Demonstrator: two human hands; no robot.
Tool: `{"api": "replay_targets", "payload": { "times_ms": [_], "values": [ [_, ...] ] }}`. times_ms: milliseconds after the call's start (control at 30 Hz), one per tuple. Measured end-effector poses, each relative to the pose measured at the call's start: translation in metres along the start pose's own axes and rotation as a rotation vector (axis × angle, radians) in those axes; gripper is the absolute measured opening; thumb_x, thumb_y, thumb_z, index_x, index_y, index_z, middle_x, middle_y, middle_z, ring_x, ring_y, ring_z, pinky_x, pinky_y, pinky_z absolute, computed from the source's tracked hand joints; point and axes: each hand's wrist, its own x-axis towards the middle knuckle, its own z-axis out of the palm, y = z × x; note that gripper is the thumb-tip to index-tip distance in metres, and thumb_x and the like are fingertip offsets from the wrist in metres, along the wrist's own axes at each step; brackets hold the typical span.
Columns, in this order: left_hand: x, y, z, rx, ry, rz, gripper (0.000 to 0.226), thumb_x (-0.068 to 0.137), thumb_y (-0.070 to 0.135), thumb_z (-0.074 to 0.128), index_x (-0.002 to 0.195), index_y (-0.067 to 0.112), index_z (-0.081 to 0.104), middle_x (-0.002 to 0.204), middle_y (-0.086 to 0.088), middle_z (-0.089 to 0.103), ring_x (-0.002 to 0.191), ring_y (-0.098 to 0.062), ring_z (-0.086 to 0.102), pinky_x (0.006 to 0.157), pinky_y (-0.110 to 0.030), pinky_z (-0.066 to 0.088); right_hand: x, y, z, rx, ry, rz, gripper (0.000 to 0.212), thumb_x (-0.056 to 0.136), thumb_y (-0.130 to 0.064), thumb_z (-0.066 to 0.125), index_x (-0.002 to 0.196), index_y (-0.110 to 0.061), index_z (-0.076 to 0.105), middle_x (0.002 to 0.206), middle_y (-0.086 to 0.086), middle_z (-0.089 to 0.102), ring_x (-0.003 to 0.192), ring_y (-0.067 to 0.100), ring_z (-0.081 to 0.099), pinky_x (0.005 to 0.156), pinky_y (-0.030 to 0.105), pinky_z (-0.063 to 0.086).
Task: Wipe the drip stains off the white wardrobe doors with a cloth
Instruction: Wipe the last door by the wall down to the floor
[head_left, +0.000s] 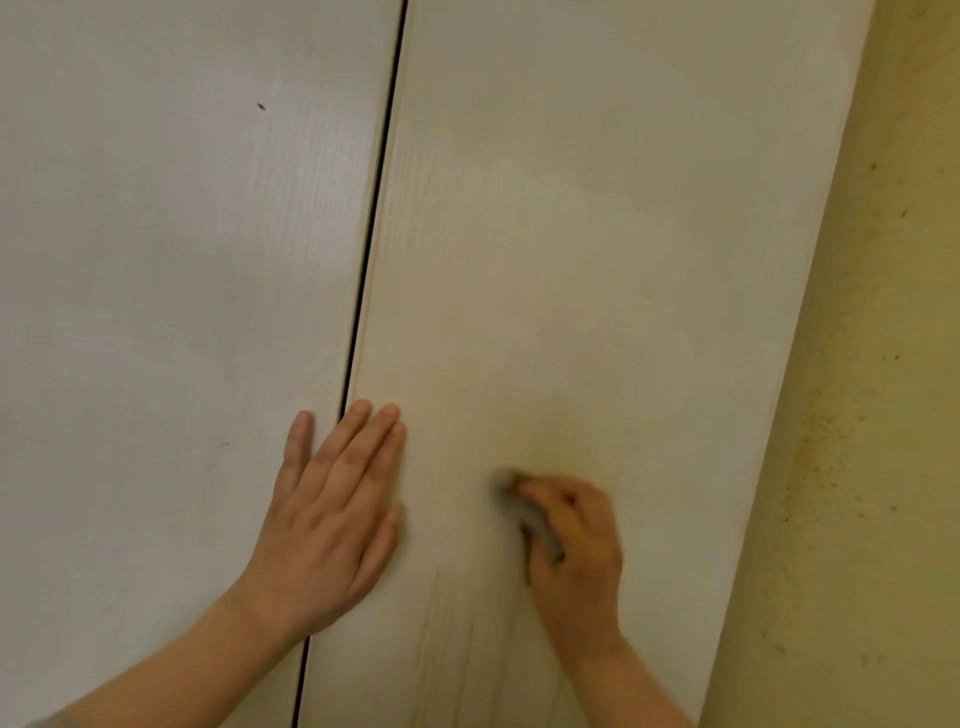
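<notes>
— Fingers?
— My right hand (576, 556) curled round the grey cloth (524, 514), pressed to the right-hand wardrobe door (571, 260). Left hand (332, 519) flat, fingers straight, spanning the door gap (374, 208).
— Stains?
— Faint drip streaks (439, 623) below-left of cloth, running vertically. Right hand nearer; I'd stroke downward.

A yellowish painted wall (883, 338) fills the right side of the view, slanting from top to bottom just beside the outer edge of the white wardrobe (649, 156). Small brown specks (815, 467) are scattered over the wall, thickest in a cluster low down near that edge. The light is soft and warm, without hard shadows.
</notes>
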Motion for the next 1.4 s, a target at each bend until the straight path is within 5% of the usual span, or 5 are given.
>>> {"api": "replay_targets", "payload": {
  "times_ms": [433,700,933,1233,1400],
  "values": [
    [0.023,0.025,0.0,-0.052,-0.029,0.123,0.059,0.093,0.026,0.042,0.145,0.0,0.041,0.156,-0.014,0.036,0.147,-0.03,0.029,0.118,-0.056,0.023,0.064,0.026,-0.04,-0.073,0.109,0.11,0.03,0.086,-0.01,0.05,0.108,-0.013,0.07,0.101,-0.007,0.054,0.092,0.011,0.051,0.084,0.005,0.036],
    [0.023,0.028,0.01,0.017,-0.042,0.113,0.059,0.093,0.03,0.043,0.142,-0.002,0.047,0.152,-0.017,0.041,0.144,-0.034,0.034,0.113,-0.06,0.028,-0.052,0.029,-0.047,-0.013,-0.16,0.108,0.029,0.08,-0.006,0.057,0.102,-0.018,0.071,0.104,-0.01,0.056,0.098,0.007,0.055,0.087,0.014,0.044],
    [0.027,0.037,0.013,0.018,-0.001,0.062,0.057,0.093,0.032,0.044,0.134,-0.006,0.054,0.144,-0.02,0.049,0.139,-0.035,0.037,0.112,-0.062,0.027,0.057,0.051,-0.065,-0.089,0.118,0.205,0.029,0.085,-0.009,0.051,0.108,-0.011,0.069,0.103,-0.008,0.052,0.093,0.014,0.054,0.084,0.004,0.037],
    [0.028,0.064,0.017,0.012,-0.015,0.15,0.056,0.094,0.033,0.041,0.138,0.001,0.054,0.144,-0.016,0.051,0.139,-0.034,0.039,0.113,-0.068,0.02,-0.06,0.046,-0.073,-0.026,-0.211,0.151,0.027,0.08,-0.016,0.053,0.101,-0.018,0.069,0.104,-0.012,0.055,0.097,0.006,0.054,0.087,0.015,0.044],
    [0.036,0.076,0.024,0.041,-0.095,0.154,0.057,0.094,0.035,0.039,0.139,0.003,0.054,0.144,-0.015,0.052,0.138,-0.034,0.039,0.112,-0.066,0.023,-0.001,0.084,-0.11,-0.174,0.137,0.419,0.026,0.087,-0.003,0.052,0.108,-0.005,0.067,0.104,-0.002,0.053,0.096,0.009,0.049,0.085,0.015,0.036]
  ]
}}
